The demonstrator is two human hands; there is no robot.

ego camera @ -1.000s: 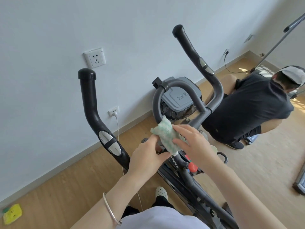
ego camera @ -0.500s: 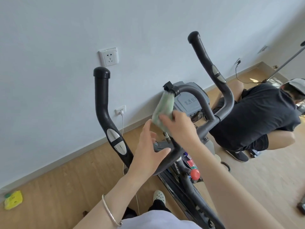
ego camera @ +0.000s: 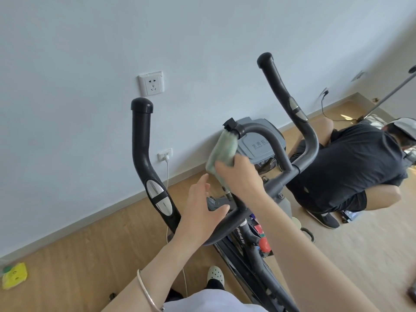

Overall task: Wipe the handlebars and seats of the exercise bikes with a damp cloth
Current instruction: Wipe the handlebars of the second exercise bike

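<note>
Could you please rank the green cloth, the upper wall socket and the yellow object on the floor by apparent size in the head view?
1. Green cloth, though it is nearest the camera.
2. Upper wall socket and yellow object look alike; unranked.

The wooden floor [ego camera: 371, 255] carries everything here, laid in light planks that meet a pale skirting board along the wall. The exercise bike [ego camera: 252, 251] stands on it near that wall. Behind the bike, against the skirting, sits a grey bin [ego camera: 261, 145] with a black liner. To the right of the bike a person in dark clothes [ego camera: 346, 167] crouches on the boards, one dark shoe flat on them. Far left of the bike, close to the skirting, lies a yellow sponge-like item [ego camera: 14, 278].
</note>
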